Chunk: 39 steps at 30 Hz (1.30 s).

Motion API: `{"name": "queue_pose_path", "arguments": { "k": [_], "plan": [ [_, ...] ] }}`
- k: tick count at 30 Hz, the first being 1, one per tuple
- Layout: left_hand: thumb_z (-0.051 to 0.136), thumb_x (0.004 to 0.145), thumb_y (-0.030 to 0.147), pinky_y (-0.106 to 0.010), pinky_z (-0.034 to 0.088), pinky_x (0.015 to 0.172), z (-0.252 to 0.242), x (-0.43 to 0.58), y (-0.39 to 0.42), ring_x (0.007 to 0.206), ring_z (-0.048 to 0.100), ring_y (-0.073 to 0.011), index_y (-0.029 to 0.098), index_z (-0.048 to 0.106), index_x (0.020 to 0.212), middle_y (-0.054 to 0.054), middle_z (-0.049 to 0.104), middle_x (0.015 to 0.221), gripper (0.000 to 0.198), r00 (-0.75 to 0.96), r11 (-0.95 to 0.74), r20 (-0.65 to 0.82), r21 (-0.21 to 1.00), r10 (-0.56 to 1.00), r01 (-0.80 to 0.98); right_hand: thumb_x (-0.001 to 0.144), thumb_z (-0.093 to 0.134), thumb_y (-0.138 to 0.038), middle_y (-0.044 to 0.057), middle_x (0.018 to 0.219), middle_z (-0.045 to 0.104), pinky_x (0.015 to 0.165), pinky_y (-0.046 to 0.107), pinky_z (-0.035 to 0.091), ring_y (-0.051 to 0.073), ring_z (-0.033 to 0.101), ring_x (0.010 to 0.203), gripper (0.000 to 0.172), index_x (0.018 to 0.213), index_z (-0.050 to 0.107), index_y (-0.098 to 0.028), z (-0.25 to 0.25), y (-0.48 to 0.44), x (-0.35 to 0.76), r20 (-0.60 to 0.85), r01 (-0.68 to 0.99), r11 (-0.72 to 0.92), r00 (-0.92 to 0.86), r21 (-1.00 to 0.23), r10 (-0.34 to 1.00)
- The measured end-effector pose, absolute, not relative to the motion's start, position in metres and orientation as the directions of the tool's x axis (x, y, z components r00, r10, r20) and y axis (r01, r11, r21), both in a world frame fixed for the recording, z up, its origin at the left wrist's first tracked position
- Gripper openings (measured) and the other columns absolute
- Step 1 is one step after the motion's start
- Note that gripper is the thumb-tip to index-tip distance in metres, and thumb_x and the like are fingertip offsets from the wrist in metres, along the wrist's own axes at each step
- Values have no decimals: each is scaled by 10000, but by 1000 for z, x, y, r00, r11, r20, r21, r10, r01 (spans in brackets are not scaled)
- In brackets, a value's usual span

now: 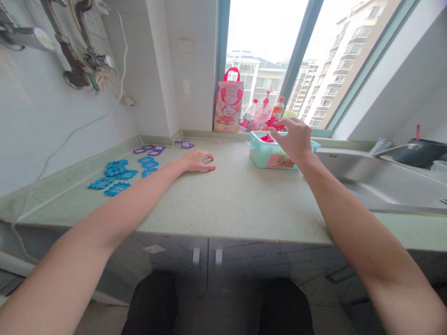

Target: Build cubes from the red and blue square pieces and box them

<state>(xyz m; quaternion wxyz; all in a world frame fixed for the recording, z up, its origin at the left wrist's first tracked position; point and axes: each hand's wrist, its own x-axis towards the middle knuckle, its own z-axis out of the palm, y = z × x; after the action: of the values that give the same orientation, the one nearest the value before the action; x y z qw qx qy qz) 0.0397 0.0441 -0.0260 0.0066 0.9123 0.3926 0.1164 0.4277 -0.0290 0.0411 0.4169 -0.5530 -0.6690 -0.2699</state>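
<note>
Two piles of flat interlocking tiles sit on the counter (226, 195) at our far left. The blue tiles (118, 176) lie nearest the wall edge, roughly eight to ten of them, overlapping so we can't count exactly. The purple tiles (153, 150) lie further back toward the corner; four or five show, and a stray few sit near the window sill.

Our left hand (197, 160) rests palm down on the counter, fingers loosely extended and holding nothing. The blue pile is to its left, near but apart.

Further right, one teal plastic box (268, 156) stands by the window with red tiles (267, 138) inside — number hidden by the rim and the hand. Our right hand (293, 137) hangs over the box's right half, fingers pinched on a red piece (275, 123) held just above the rim. That hand is right at the box; the left is well apart from it.

Behind the box stand one pink gift bag (228, 104) and three bottles (263, 114). At the right edge we see the sink (384, 186) and one dark pan (419, 151).
</note>
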Motion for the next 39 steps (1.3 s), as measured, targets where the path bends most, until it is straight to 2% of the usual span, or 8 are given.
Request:
{"name": "queue_pose_path", "arguments": {
  "k": [5,12,18,22,26,32,39],
  "plan": [
    [583,878,767,-387,491,1026,-23,41,39,1217,689,-324,257,730,1318,-89,740,1390,690,649,-673,193,100,736,733,966,617,-468,178,1136,789,1002,549,520,384,705,1079,325,1086,790,-220,34,-22,448,784,980,87,88,-178,614],
    [567,871,779,-395,500,1018,-23,42,39,1210,692,-328,257,726,1312,-93,738,1391,702,646,-669,190,95,739,737,999,579,-501,164,1104,812,1016,523,508,382,720,1066,388,1156,800,-223,31,-20,443,727,978,75,91,-193,680],
    [575,867,777,-401,501,1028,-23,41,39,1220,689,-333,253,727,1311,-95,737,1392,704,649,-672,186,109,738,732,964,614,-490,142,1067,822,994,500,529,356,728,1023,388,1164,824,-232,33,-24,441,694,969,64,125,-240,709],
    [571,870,777,-397,503,1021,-23,42,39,1216,691,-332,256,727,1315,-94,740,1388,703,645,-667,188,98,741,738,979,582,-465,134,1048,818,967,491,544,345,735,991,375,1122,829,-221,32,-26,438,727,976,83,93,-202,681],
    [570,874,772,-394,502,1018,-23,42,39,1210,694,-332,254,728,1314,-97,742,1383,698,650,-673,194,93,735,734,1009,533,-499,139,1175,802,980,480,540,351,713,1098,401,1103,825,-240,29,-26,432,743,979,174,-39,-104,668],
    [564,891,766,-394,497,1023,-25,41,41,1221,688,-329,251,728,1313,-97,740,1387,685,661,-685,199,84,723,724,1065,348,-649,140,1114,828,902,466,531,382,737,1072,642,1133,856,-262,30,-25,427,528,994,94,-48,-62,848],
    [574,894,762,-396,504,998,-24,41,39,1197,695,-332,254,729,1318,-99,747,1368,680,646,-669,199,74,737,740,1041,279,-795,123,1272,797,951,489,523,377,726,1155,767,1333,789,-302,38,-25,435,393,988,146,-114,-54,912]
  ]
}}
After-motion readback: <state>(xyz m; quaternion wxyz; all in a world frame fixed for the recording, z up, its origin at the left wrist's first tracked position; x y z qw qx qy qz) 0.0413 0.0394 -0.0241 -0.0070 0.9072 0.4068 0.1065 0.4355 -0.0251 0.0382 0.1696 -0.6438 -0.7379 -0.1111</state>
